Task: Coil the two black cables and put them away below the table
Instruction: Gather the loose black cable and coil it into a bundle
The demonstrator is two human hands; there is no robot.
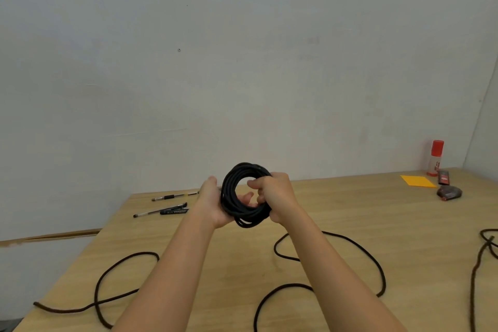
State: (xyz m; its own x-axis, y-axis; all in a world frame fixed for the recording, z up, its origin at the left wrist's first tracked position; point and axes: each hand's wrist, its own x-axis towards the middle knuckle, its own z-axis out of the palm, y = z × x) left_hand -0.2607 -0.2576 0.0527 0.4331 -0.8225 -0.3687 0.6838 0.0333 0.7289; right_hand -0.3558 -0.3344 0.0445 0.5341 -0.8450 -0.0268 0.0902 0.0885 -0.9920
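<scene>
Coiled black cable (227, 194) upright, lifted clear of table (336, 205), ring opening facing camera. Left hand (213, 203) at coil's 8 o'clock, cupping the bundle from outside, fingertips showing through the ring. Right hand (276, 197) at 3 o'clock, fingers curled round the strands. Loose black cable (97, 303) sprawled on tabletop at 6 o'clock of coil, looping from 8 o'clock across to 4 o'clock; ends not traceable. Pens (167, 197) flat at 9 o'clock. At 2 to 3 o'clock, near wall (242, 62): red-capped glue stick (435, 159) upright, orange paper (417, 181) just beside, small dark packet (449, 193) near it.
</scene>
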